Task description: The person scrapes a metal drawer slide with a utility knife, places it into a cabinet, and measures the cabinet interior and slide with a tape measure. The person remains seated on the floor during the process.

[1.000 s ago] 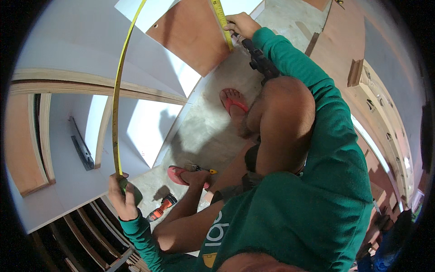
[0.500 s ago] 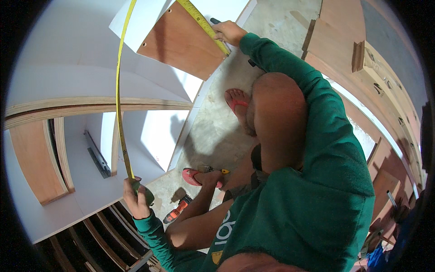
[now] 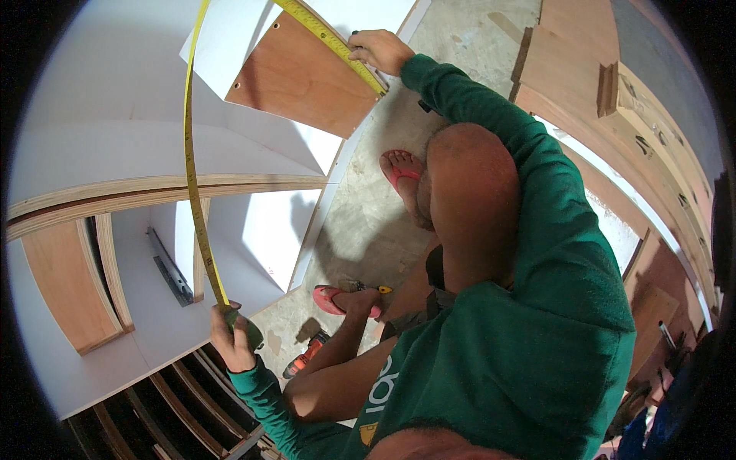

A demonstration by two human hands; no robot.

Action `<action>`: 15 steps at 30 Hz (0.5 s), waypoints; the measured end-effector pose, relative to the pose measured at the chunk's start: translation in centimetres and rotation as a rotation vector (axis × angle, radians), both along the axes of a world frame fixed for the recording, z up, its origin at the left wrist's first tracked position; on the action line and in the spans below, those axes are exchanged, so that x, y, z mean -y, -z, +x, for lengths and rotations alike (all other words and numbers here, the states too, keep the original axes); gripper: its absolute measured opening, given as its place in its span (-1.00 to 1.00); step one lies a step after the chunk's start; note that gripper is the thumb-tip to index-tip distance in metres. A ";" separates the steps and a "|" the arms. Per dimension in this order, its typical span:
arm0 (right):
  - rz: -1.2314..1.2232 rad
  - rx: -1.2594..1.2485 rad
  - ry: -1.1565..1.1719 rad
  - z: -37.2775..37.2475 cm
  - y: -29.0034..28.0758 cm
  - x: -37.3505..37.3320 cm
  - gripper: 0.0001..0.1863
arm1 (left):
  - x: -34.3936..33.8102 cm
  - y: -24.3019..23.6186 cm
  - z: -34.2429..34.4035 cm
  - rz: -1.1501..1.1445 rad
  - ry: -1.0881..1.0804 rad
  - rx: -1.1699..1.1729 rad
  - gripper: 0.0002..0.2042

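Observation:
My left hand (image 3: 232, 337) is closed round the green case of a tape measure (image 3: 254, 335). From it the yellow tape blade (image 3: 190, 165) runs up past the picture's top edge. A second stretch of yellow blade (image 3: 326, 37) comes back down across a brown wooden panel (image 3: 303, 83) with small holes, ending near its lower right corner. My right hand (image 3: 381, 51) is beside that stretch, fingers bent round a slim dark-ended thing (image 3: 354, 34), mostly hidden in the grip. The panel sits against the white cabinet interior (image 3: 253, 142).
Plywood-edged dividers (image 3: 153, 188) and a metal drawer slide (image 3: 173, 280) are in the cabinet at left. An orange-and-black power tool (image 3: 305, 355) lies on the concrete floor (image 3: 452, 46) near my sandalled foot. Wooden boards (image 3: 571, 73) stand at right.
My right hand has shifted slightly left, and less of the dark-ended thing shows. The long stretch of tape bows farther left. My left hand stays on the case.

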State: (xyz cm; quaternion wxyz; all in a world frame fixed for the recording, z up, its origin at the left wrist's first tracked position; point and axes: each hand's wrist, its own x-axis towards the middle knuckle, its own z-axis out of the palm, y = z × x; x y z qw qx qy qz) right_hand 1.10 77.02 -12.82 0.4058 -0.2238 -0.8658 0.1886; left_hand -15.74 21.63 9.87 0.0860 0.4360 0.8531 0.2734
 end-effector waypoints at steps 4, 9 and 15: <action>0.015 -0.073 0.024 -0.1 0.2 0.3 -0.77 | 0.1 -0.2 -0.1 0.001 -0.020 0.039 -0.80; 0.022 -0.084 0.026 -0.1 0.3 0.1 -0.78 | 0.2 -0.4 0.0 0.025 -0.023 0.014 -0.77; 0.057 -0.092 0.042 -0.1 -0.9 0.2 -0.70 | 0.2 -0.7 0.1 0.018 -0.044 0.091 -0.73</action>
